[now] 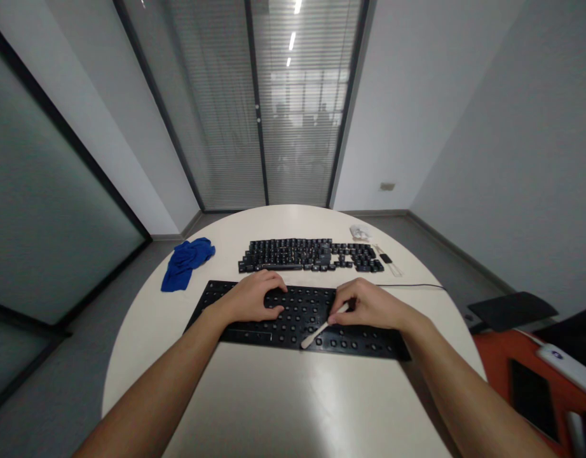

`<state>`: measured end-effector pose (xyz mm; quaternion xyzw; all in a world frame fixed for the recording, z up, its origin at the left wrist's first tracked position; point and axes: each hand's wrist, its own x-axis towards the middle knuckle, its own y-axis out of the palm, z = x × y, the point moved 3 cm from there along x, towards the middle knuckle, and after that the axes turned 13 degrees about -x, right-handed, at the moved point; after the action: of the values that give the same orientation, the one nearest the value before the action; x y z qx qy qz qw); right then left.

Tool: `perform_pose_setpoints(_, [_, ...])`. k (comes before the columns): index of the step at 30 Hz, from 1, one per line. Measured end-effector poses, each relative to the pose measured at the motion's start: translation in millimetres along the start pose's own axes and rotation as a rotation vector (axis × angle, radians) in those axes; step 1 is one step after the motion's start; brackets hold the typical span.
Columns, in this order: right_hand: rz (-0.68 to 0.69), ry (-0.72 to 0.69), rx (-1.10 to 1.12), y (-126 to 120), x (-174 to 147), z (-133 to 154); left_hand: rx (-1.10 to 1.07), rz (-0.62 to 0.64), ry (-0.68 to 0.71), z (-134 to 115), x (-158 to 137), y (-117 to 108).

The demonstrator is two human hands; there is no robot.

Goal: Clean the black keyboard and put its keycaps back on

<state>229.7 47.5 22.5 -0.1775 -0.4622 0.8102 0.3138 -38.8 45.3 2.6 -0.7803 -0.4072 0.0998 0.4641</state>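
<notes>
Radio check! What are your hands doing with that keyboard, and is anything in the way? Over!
Right hand gripping white swab, tip at keyboard base's near edge. Left hand on base. Keycaps laid out beyond, out of the way.

We see a room in soft, muted light, with the grey walls [431,76] rather dim. Short white streaks [292,41] glow high on the blind-covered glass [297,152]; they may be ceiling lamps mirrored there, though we cannot be sure. A pale glare runs down the near part of the worktop [293,407], with duller tones to either side. We find the black keyboard base [293,318] dark enough to swallow fine detail, while the white swab [316,334] stands out clearly. The loose keycaps [288,253] look soft and grainy. Towards the borders, the wide lens leans straight lines outward, and we notice blur at lower right.
</notes>
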Motion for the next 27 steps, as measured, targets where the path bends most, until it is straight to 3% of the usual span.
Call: perform_pose_setpoints(27, [-0.025, 0.105, -0.059, 1.0, -5.7, -29.7, -0.040, -0.008, 0.001, 3.9, -2.3, 1.7])
